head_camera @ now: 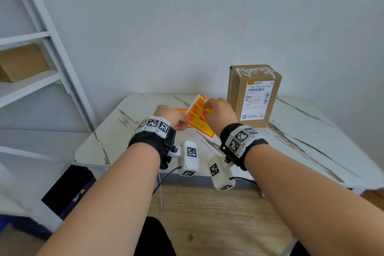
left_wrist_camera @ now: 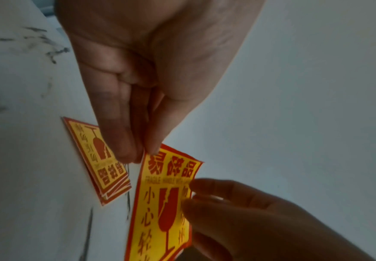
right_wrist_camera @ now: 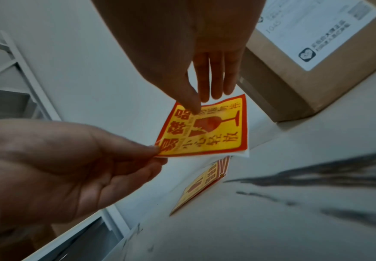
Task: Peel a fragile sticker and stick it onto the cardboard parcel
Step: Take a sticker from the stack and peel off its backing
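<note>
Pinching one fragile sticker [head_camera: 198, 116], both grips hold it above the stack [left_wrist_camera: 97, 159]; cardboard parcel [head_camera: 252, 95] stands beside.

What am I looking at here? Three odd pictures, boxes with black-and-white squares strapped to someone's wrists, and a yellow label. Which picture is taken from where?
No machine here: a person works with bare hands. The patterned blocks are wrist bands that carry small cameras. The wide picture comes from a camera on the head, looking down at both arms. The other two come from those wrist cameras, looking along each hand.

The left hand and the right hand both pinch one fragile sticker, red and yellow with a broken glass drawn on it, held up above the marble-patterned table. A white backing edge shows behind it. On the table lies a small stack of the same stickers. The cardboard parcel stands upright just beyond the right hand, with a white shipping label on its front.
</note>
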A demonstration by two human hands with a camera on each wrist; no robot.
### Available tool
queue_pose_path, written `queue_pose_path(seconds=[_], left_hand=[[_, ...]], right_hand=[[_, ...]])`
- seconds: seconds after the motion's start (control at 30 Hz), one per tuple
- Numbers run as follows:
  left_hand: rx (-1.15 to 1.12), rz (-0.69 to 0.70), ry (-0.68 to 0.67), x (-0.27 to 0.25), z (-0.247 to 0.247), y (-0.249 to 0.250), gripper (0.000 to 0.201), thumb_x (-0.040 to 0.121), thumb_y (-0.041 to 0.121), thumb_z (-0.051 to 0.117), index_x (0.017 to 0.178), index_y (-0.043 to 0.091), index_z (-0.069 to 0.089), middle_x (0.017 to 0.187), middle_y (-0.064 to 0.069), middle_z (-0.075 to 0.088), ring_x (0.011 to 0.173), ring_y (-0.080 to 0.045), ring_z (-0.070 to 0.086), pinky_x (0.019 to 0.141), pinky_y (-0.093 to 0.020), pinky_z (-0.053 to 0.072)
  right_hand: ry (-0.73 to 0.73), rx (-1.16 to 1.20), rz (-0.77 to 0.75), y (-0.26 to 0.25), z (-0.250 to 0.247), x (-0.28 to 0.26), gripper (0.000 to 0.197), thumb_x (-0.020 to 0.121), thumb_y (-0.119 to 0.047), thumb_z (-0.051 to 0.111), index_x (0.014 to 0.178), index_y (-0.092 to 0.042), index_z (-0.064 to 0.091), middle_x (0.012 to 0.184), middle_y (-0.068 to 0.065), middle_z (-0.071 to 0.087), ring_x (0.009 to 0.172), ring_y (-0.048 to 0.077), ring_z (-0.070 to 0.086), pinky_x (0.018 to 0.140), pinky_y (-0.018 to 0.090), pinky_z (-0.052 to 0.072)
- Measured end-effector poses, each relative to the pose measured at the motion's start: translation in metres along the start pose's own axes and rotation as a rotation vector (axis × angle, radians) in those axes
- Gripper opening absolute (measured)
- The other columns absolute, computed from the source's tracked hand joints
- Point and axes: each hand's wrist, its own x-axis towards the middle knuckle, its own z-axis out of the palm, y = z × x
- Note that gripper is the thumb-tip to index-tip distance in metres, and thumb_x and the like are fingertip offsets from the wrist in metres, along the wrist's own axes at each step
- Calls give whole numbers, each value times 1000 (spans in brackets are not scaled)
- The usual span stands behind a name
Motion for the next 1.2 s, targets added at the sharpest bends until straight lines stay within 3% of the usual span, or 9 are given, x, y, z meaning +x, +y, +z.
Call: queue_pose_path(seconds=[0.13, 0.23, 0.33, 0.43, 0.5, 0.63, 0.77, 0.97, 1.2], left_hand=[[-62, 24, -37, -4, 14, -12, 7, 80, -5, 69, 87, -7, 69, 74, -16, 65, 45, -16, 63, 58, -28, 60], [-152, 14, -80, -12, 20, -21, 10, 85, -6, 65, 95, -7, 65, 70, -15, 59, 58, -21, 59, 51, -24, 58], [-165, 7, -159, -18, 24, -28, 24, 90, -5, 58, 114, -11, 59, 76, -16, 60, 66, -23, 61, 55, -25, 59], [-119, 2, -199, -17, 25, -35, 30, 89, -8, 57, 119, -10, 59, 78, -14, 60, 68, -22, 61, 64, -28, 59], [-91, 2, -196, -13, 24, -39, 32, 86, -11, 60, 117, -10, 61, 79, -14, 62, 68, -23, 62, 63, -26, 60], [-35, 3, -205, -6, 21, -44, 33, 80, -9, 67, 112, -4, 64, 82, -14, 67, 70, -23, 66, 76, -33, 59], [16, 18, -204, -2, 20, -46, 21, 77, -3, 72, 91, 11, 65, 81, -10, 66, 64, -19, 63, 66, -28, 58], [86, 28, -237, 5, 20, -45, 18, 77, 1, 73, 86, 13, 64, 78, -6, 66, 63, -17, 62, 65, -27, 56], [111, 75, -253, 6, 22, -47, 15, 80, 4, 73, 82, 14, 62, 74, -4, 63, 62, -12, 59, 57, -18, 50]], right_hand=[[-83, -15, -13, 7, 5, -12, 35, 86, -4, 46, 113, -12, 67, 114, 10, 68, 105, 29, 63, 90, 35, 51], [-113, -4, 8, 17, 6, -18, 33, 86, -5, 49, 112, -13, 67, 114, 9, 69, 104, 28, 64, 90, 35, 52], [-159, 1, 19, 26, 8, -23, 31, 85, -7, 53, 112, -13, 68, 113, 7, 69, 104, 24, 64, 86, 30, 49], [-192, 20, 14, 33, 9, -26, 29, 85, -8, 58, 111, -15, 69, 112, 3, 69, 104, 21, 63, 81, 25, 45], [-217, 29, 13, 36, 10, -26, 25, 84, -11, 61, 107, -16, 69, 110, 2, 70, 103, 20, 64, 82, 26, 47], [-284, 9, 3, 40, 10, -25, 14, 83, -17, 66, 96, -17, 71, 106, 2, 72, 99, 20, 65, 87, 31, 52], [-318, 35, -2, 41, 7, -24, 12, 84, -15, 66, 92, -15, 74, 101, 4, 73, 94, 20, 65, 81, 28, 50], [-363, 55, -12, 44, 4, -25, 12, 81, -18, 69, 91, -16, 77, 97, 3, 74, 90, 19, 66, 78, 27, 50], [-338, 65, -14, 46, 11, -25, 8, 78, -22, 70, 84, -24, 76, 89, -4, 70, 85, 12, 60, 72, 22, 41]])
